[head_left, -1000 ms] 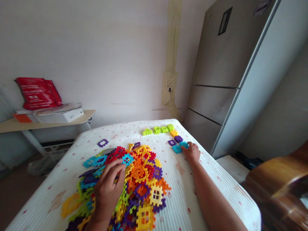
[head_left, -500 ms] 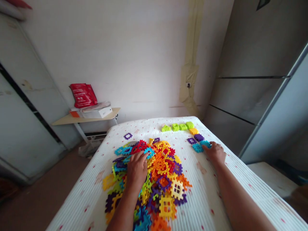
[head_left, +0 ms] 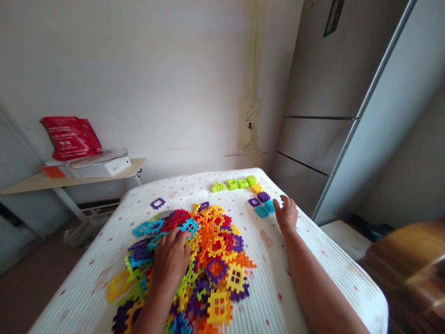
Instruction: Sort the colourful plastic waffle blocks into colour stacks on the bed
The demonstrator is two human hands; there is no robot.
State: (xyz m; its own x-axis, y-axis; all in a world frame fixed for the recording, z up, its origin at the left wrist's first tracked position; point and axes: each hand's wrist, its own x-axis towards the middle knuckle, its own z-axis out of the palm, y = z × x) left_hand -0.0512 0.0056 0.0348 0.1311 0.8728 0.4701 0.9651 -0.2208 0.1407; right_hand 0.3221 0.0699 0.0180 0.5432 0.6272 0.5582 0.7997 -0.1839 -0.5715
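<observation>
My left hand rests over the heap of interlocking plastic building pieces, fingers loosely bent and apart. Just beyond its fingertips lies a light-blue window piece; I see nothing held. On the right, my right hand is raised with thumb and fingers apart and nothing between them. Beside it are blue pieces, part of a line that runs through purple pieces and a yellow piece to green pieces at the far edge.
A lone purple frame piece lies on the white ribbed, red-flecked cover, left of the line. A side table with a red bag and a white box stands at left. A grey refrigerator rises on the right.
My right hand has come away from the blue pieces, its fingers opening. My left hand stays over the heap. The view has turned to the right.
</observation>
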